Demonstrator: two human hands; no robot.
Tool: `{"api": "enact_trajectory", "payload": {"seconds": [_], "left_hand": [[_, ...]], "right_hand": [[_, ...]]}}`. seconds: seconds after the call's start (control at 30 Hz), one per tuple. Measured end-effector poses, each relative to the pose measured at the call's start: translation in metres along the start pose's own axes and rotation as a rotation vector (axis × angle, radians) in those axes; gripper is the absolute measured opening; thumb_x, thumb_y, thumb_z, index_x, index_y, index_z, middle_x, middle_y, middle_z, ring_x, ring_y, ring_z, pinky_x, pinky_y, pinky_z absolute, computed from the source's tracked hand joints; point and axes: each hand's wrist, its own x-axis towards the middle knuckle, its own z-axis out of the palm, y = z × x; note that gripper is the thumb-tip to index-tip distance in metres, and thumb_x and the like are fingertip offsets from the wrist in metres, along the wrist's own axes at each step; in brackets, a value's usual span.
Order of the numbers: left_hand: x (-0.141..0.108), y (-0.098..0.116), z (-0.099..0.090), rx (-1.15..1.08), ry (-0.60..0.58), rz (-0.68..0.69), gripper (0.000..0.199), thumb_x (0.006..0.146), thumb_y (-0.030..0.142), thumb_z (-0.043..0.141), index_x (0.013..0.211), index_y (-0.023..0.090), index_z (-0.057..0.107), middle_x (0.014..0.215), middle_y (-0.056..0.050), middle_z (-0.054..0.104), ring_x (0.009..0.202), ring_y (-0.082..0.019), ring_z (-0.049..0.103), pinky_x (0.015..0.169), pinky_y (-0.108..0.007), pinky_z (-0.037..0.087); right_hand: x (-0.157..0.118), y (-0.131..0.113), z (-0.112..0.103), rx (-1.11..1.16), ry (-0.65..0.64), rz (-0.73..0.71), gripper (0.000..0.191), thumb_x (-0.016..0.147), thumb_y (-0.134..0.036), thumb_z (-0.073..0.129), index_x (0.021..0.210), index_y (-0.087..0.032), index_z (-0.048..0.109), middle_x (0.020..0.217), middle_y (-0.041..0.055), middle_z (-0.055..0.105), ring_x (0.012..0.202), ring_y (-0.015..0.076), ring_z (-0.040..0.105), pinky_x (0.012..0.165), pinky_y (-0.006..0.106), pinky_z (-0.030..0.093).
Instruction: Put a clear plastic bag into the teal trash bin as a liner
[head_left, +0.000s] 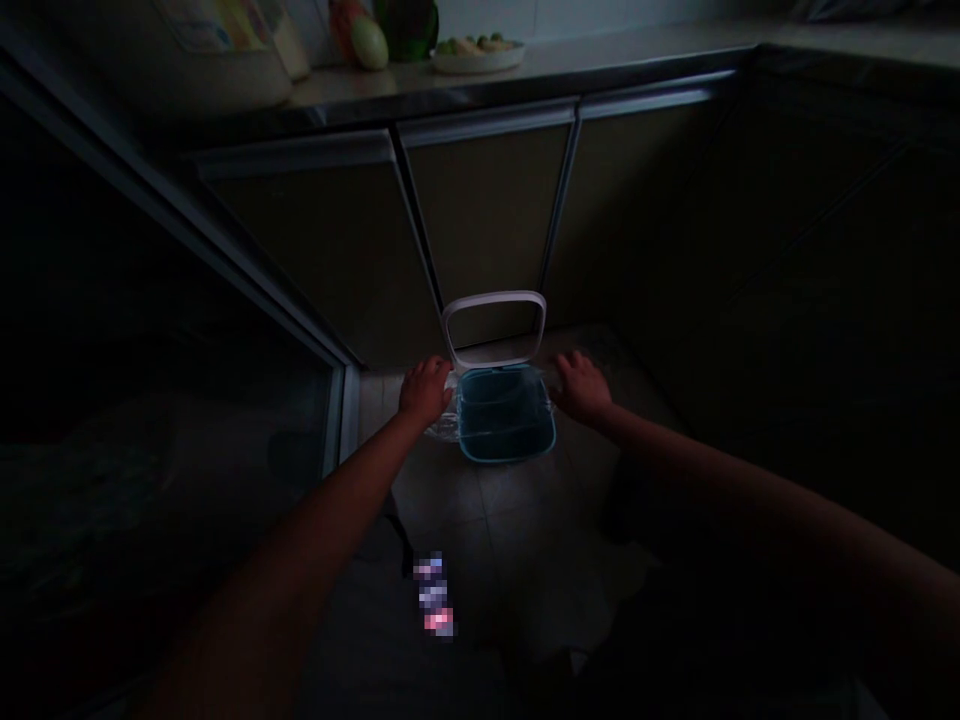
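Note:
On the tiled floor stands a teal bin [506, 448] with a pale rim frame [495, 298] raised upright at its back edge. Clear plastic film [444, 427] spreads over the bin's left and right edges. My left hand [426, 390] is at the bin's left side, its fingers curled on the film there. At the right side, my right hand [583, 387] has its fingers bent near the film's right edge; in the dim light I cannot make out what they hold. The inside of the bin is dark.
Cabinet doors [487, 200] rise just behind the bin. Above them, a counter [622, 62] bears a plate of food [478, 58], an onion-like vegetable [369, 43] and a large container [217, 60]. A glass door frame [300, 325] runs along the left. A blurred lit object [435, 597] is below.

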Motion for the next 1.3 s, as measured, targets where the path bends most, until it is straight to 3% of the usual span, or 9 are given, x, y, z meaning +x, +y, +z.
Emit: {"api": "enact_trajectory", "payload": {"seconds": [0.13,0.33,0.5,0.6,0.67,0.73,0.87,1.03,1.3], "left_hand": [[0.024,-0.002,0.018,0.089,-0.156,0.192,0.049,0.094,0.019,0.07,0.14,0.033,0.063,0.144,-0.008,0.06,0.126,-0.029,0.056,0.103,-0.042,0.042],[0.044,-0.011,0.042,0.139,-0.224,0.253,0.02,0.1,0.021,0.059,0.104,0.021,0.078,0.117,-0.012,0.072,0.118,-0.03,0.06,0.098,-0.043,0.042],[0.049,-0.029,0.072,-0.256,-0.25,0.042,0.028,0.103,0.032,0.051,0.1,0.02,0.076,0.108,-0.01,0.074,0.103,-0.026,0.064,0.091,-0.037,0.045],[0.056,-0.037,0.094,-0.624,-0.314,-0.162,0.028,0.099,0.031,0.051,0.087,0.02,0.074,0.091,-0.005,0.074,0.089,-0.021,0.064,0.084,-0.031,0.047],[0.064,-0.038,0.107,-0.735,-0.326,-0.256,0.027,0.094,0.03,0.053,0.078,0.019,0.071,0.082,-0.003,0.072,0.084,-0.02,0.064,0.081,-0.029,0.047],[0.07,-0.037,0.119,-0.757,-0.323,-0.316,0.027,0.092,0.031,0.055,0.074,0.019,0.069,0.077,-0.002,0.07,0.08,-0.019,0.063,0.077,-0.027,0.047],[0.079,-0.033,0.139,-0.818,-0.351,-0.459,0.031,0.09,0.039,0.057,0.069,0.019,0.065,0.062,0.0,0.061,0.065,-0.017,0.058,0.062,-0.026,0.041],[0.084,-0.034,0.148,-0.871,-0.403,-0.583,0.03,0.084,0.042,0.063,0.064,0.02,0.062,0.049,0.004,0.048,0.05,-0.013,0.047,0.052,-0.025,0.034],[0.091,-0.036,0.153,-0.867,-0.444,-0.608,0.03,0.086,0.045,0.064,0.074,0.018,0.07,0.055,0.001,0.058,0.05,-0.014,0.052,0.049,-0.024,0.037]], "right_hand": [[0.005,-0.012,0.022,-0.089,-0.003,-0.251,0.058,0.099,-0.023,0.054,0.156,-0.029,0.049,0.166,0.0151,0.038,0.144,0.0387,0.041,0.113,0.055,0.037],[0.031,-0.001,0.046,0.162,-0.219,-0.076,0.052,0.106,-0.033,0.042,0.158,-0.028,0.046,0.155,0.0144,0.052,0.114,0.0296,0.067,0.087,0.037,0.051],[0.056,0.035,0.051,0.386,-0.517,0.041,0.03,0.105,-0.031,0.047,0.108,-0.018,0.075,0.1,0.0116,0.074,0.09,0.0218,0.068,0.074,0.028,0.049],[0.066,0.057,0.051,0.533,-0.834,0.216,0.02,0.098,-0.03,0.059,0.096,-0.018,0.075,0.069,0.0034,0.062,0.057,0.0136,0.053,0.055,0.024,0.041],[0.07,0.066,0.05,0.691,-0.931,0.382,0.017,0.097,-0.033,0.062,0.099,-0.019,0.072,0.063,-0.0015,0.053,0.047,0.0092,0.04,0.048,0.022,0.033],[0.074,0.069,0.05,0.889,-0.902,0.521,0.016,0.097,-0.033,0.066,0.103,-0.019,0.068,0.068,-0.0031,0.053,0.047,0.0064,0.036,0.046,0.02,0.029],[0.083,0.068,0.052,1.104,-0.728,0.595,0.021,0.095,-0.035,0.074,0.104,-0.02,0.064,0.078,-0.0013,0.058,0.051,0.0047,0.038,0.045,0.018,0.028],[0.095,0.068,0.062,1.15,-0.745,0.701,0.013,0.103,-0.031,0.063,0.102,-0.018,0.062,0.077,-0.0016,0.058,0.048,0.0038,0.032,0.041,0.017,0.023],[0.105,0.065,0.088,1.145,-0.615,0.828,0.024,0.106,-0.03,0.057,0.085,-0.019,0.052,0.068,-0.0054,0.05,0.046,0.0042,0.027,0.042,0.018,0.02]]}}
